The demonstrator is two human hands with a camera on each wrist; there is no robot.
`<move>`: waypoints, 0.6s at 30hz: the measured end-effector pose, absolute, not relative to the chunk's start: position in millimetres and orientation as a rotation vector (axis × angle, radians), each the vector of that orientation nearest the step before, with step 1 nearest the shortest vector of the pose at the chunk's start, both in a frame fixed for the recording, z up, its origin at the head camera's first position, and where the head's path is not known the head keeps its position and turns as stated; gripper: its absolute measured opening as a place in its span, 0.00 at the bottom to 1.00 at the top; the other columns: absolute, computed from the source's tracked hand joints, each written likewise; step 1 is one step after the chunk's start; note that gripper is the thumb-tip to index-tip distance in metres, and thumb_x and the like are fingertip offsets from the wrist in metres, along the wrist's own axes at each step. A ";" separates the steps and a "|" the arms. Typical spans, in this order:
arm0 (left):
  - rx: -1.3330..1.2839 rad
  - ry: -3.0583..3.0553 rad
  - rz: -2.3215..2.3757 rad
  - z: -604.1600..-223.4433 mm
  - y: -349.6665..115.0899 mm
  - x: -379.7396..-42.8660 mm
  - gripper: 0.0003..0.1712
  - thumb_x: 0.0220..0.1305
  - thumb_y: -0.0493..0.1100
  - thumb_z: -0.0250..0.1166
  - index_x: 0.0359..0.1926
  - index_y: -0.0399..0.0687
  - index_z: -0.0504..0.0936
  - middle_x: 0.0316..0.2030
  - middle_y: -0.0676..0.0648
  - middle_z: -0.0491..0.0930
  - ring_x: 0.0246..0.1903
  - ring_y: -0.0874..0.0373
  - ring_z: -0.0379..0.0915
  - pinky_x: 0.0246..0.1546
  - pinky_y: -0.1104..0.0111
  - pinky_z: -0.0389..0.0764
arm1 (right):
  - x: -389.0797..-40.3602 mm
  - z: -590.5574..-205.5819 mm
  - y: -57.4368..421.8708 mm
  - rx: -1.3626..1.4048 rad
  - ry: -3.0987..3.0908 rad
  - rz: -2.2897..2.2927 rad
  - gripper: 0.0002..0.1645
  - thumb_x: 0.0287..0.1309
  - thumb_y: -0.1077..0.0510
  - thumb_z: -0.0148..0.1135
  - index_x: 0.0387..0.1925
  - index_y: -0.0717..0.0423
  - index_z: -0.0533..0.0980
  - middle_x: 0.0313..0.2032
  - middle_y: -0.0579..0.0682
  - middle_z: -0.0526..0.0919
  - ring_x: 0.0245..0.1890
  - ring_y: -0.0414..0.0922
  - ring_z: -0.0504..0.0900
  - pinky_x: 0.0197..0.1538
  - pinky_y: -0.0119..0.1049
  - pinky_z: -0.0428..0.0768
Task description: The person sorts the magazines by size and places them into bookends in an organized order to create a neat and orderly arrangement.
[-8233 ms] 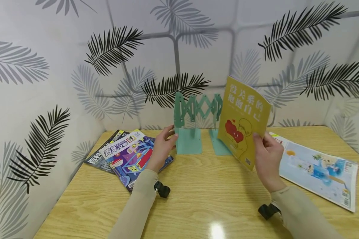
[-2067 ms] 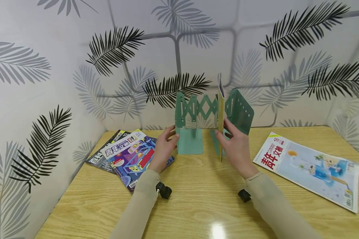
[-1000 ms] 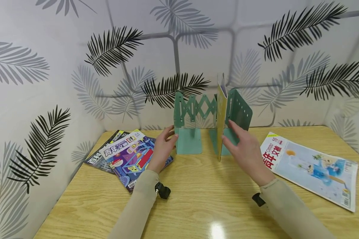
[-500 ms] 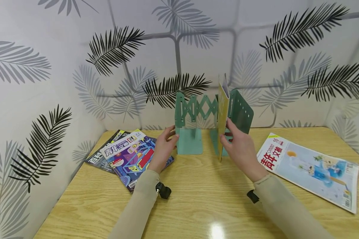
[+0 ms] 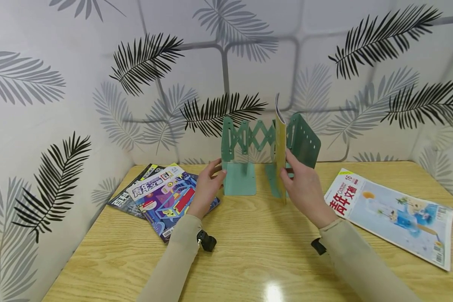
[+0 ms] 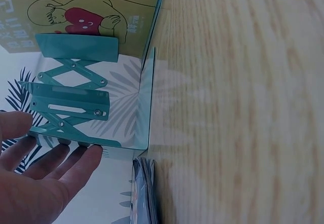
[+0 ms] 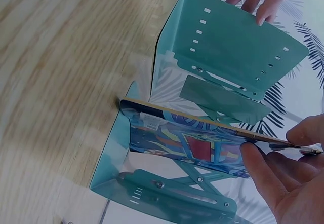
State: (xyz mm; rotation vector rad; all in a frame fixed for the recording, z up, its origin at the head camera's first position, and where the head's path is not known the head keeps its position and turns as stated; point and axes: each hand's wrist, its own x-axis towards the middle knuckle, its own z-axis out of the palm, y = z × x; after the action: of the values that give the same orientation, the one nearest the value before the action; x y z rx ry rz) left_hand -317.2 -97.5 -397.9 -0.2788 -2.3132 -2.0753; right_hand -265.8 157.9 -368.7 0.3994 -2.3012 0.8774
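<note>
A teal expandable bookend (image 5: 238, 179) stands against the wall, its end plates joined by scissor links. My left hand (image 5: 207, 184) rests at the left end plate, fingers nearly straight along its outer side, as the left wrist view shows. Between thumb and fingers my right hand (image 5: 305, 188) pinches a thin yellow magazine (image 5: 280, 147), held upright and edge-on within the bookend's right part. A heart and a hugging figure mark its yellow cover (image 6: 86, 11); a blue picture (image 7: 187, 138) fills the other side. The perforated right plate (image 5: 305, 140) rises beyond my right fingers.
Overlapping magazines (image 5: 167, 197) lie flat on the wooden table (image 5: 241, 251) at the left. Another magazine with a pale blue cover (image 5: 396, 214) lies at the right. The leaf-patterned wall (image 5: 154, 105) closes off the back and left sides.
The yellow magazine has come from the bookend's front right to upright inside it. Over the last second my right fingers closed on it and its lower front edge shifted right. My left hand stayed put.
</note>
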 end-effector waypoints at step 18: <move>-0.288 -2.318 -2.059 -397.9 -96.5 -317.1 0.29 0.75 0.44 0.55 0.73 0.52 0.64 0.67 0.40 0.67 0.62 0.44 0.68 0.56 0.48 0.74 | -264.1 -369.7 160.6 0.414 -2.304 0.835 0.33 0.65 0.61 0.58 0.71 0.56 0.65 0.45 0.60 0.85 0.37 0.51 0.87 0.32 0.46 0.84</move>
State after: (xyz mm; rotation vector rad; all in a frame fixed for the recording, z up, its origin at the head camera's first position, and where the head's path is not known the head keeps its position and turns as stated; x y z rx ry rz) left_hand -317.1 -96.5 -397.9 -0.2876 -2.3182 -2.0585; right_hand -264.1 160.6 -369.7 0.4142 -2.3037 0.8353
